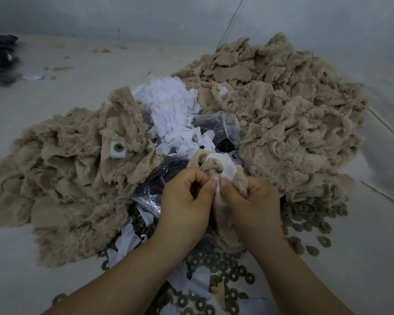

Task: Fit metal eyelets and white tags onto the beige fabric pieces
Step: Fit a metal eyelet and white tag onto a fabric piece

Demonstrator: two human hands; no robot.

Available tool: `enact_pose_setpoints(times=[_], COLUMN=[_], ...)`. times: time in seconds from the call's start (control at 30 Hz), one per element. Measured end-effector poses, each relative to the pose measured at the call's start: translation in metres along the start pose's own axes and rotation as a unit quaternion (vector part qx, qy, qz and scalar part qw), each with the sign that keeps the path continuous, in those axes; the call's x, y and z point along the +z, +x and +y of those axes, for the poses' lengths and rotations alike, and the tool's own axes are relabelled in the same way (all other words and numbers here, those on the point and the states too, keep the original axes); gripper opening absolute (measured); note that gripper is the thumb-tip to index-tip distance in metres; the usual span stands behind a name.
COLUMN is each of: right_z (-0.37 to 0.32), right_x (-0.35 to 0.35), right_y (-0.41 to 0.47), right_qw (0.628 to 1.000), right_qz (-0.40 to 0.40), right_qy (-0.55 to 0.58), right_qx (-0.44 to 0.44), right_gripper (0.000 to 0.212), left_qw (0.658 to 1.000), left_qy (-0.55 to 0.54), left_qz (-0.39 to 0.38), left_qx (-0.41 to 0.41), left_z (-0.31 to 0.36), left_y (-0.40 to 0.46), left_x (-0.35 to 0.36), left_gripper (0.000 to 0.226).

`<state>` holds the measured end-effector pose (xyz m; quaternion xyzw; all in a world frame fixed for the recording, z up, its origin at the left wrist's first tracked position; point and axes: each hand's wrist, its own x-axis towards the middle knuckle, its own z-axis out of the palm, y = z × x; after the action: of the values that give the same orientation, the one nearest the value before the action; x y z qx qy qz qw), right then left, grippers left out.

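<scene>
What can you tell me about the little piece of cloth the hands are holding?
The beige cloth piece is soft and crumpled, with fuzzy, frayed edges. A white tag lies against its top. The left hand and right hand both pinch it, thumbs close together, holding it up over the dark plastic bag and the metal rings on the floor. Its lower part hangs down between the two hands. No eyelet can be seen on it.

Bare forearms, no sleeves; short plain nails, both hands.

beige fabric heaps (282, 105) flanking, bare floor (66, 87) far-left
</scene>
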<state>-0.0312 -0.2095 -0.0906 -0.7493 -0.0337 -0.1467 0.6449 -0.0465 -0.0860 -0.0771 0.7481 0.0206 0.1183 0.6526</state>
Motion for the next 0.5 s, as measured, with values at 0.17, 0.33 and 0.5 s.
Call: enact_pose_setpoints(times=[0.17, 0.33, 0.5], right_z=[0.0025, 0.0023, 0.0026], right_x=[-0.0015, -0.0025, -0.0016], right_y=[0.0006, 0.0015, 0.0017], right_qw=[1.0, 0.995, 0.993], right_qz=[0.002, -0.001, 0.005], right_qy=[-0.014, -0.073, -0.09], right_qx=[-0.02, -0.062, -0.077], right_gripper=[0.051, 0.055, 0.054], left_qw=[1.0, 0.999, 0.992], left_qy=[-0.014, -0.028, -0.089], left_qz=[-0.021, -0.022, -0.032], left_qx=[-0.018, -0.029, -0.079], left_z=[-0.0018, -0.0001, 0.0019], left_y=[-0.0011, 0.0001, 0.0029], left_x=[0.0002, -0.0008, -0.0024], left_gripper=[0.016, 0.015, 0.017])
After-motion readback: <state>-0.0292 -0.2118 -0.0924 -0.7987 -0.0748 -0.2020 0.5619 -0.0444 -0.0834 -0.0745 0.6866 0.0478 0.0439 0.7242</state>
